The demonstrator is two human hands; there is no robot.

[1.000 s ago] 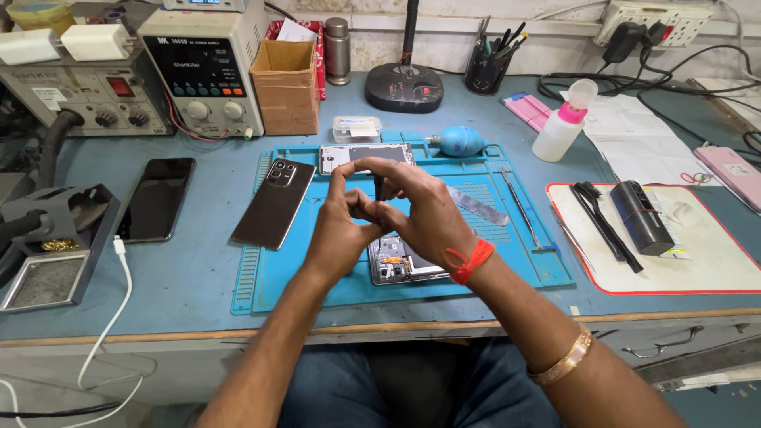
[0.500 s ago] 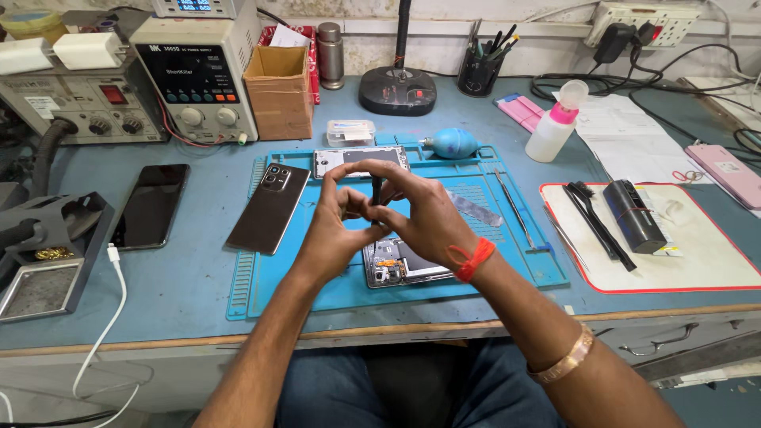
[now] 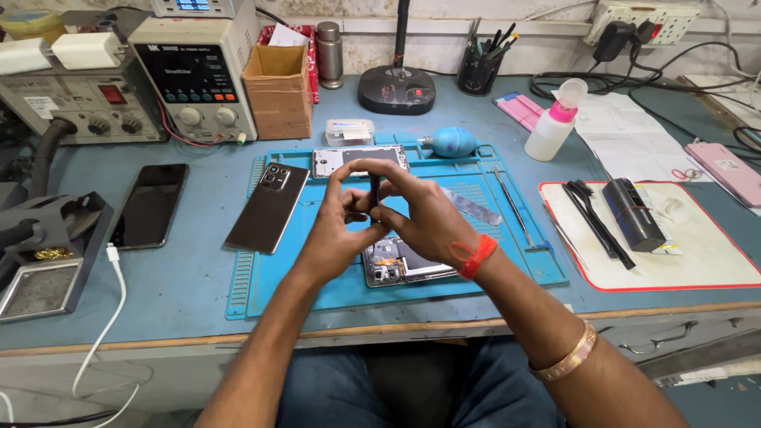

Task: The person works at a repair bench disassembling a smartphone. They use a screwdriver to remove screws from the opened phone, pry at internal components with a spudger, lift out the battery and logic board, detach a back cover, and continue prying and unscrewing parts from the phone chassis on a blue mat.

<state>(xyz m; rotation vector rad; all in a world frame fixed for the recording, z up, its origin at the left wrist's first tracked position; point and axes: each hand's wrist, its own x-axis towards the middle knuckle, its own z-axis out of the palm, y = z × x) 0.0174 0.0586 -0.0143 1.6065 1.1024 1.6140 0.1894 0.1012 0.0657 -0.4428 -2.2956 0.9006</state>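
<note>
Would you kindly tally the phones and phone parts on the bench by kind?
Whole phones: 2, black phone and pink phone
Back covers: 1, dark cover
Opened phone bodies: 1, under the hands
Frames: 1, at the mat's top
Total: 5

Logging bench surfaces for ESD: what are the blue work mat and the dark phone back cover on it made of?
Blue work mat: likely silicone rubber, matte, with moulded ridges and compartments. Dark phone back cover: glossy glass or plastic, smooth and faintly reflective; cannot tell which.
</note>
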